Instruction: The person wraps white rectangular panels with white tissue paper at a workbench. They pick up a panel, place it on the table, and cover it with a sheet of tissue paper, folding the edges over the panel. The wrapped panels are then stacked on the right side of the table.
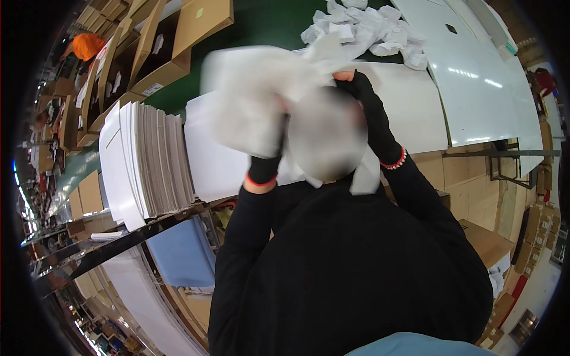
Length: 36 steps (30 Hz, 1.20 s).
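A crumpled sheet of thin white paper (243, 101), smeared by motion, is lifted between my hands over the table. My left hand (272, 139), in a black fingerless glove, grips its near side; the fingertips are blurred and partly behind the paper. Higher and to the right, my right hand (365, 95), gloved the same way, has its fingers closed at the paper's upper right part. A round blurred patch covers the area between both hands, so what lies there cannot be made out. Below the hands, a flat white sheet (208, 160) lies on the table.
A tall stack of white and grey boards (157, 157) stands at the left. Open cardboard boxes (160, 65) are behind it. Crumpled white paper (380, 29) is heaped at the far side. A glossy pale panel (481, 89) is at the right. A person in orange (88, 46) bends far left.
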{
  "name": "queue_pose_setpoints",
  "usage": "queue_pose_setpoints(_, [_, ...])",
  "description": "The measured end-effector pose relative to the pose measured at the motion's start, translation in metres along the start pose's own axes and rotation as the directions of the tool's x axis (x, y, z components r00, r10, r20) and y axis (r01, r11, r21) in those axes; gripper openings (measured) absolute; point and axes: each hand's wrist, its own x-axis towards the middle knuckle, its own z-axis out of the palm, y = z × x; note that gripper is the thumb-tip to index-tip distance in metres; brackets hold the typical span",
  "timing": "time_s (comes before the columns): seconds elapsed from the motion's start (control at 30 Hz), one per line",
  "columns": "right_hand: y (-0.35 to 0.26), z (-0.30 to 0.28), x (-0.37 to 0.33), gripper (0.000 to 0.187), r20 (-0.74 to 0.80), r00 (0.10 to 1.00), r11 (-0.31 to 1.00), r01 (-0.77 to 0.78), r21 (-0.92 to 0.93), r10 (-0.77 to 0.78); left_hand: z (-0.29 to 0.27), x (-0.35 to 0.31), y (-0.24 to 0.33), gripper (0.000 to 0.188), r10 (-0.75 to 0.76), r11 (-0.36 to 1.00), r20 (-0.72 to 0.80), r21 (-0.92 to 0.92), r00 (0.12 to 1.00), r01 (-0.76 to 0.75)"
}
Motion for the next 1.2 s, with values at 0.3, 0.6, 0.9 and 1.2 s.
queue_pose_setpoints(0.3, [0.039,0.033,0.001,0.079,-0.088,0.996,0.998,-0.005,-0.058,0.0,-0.038,-0.036,0.024,0.039,-0.053,0.96,-0.194,-0.281,0.979,-0.004])
queue_pose_setpoints(0.6, [0.007,0.069,0.031,0.045,0.496,0.858,0.975,-0.029,-0.218,0.137,-0.065,-0.041,0.013,0.031,0.18,0.939,-0.152,0.32,0.972,-0.124])
queue_pose_setpoints(0.9, [0.029,0.107,0.04,0.047,0.328,0.908,0.893,-0.355,0.277,0.259,-0.048,-0.027,0.038,0.075,0.255,0.78,0.161,0.548,0.953,-0.302])
queue_pose_setpoints(1.2, [0.125,0.125,-0.032,0.029,0.639,0.744,0.939,0.045,-0.341,0.197,-0.17,-0.043,-0.062,0.072,0.133,0.149,0.225,0.958,0.965,-0.244])
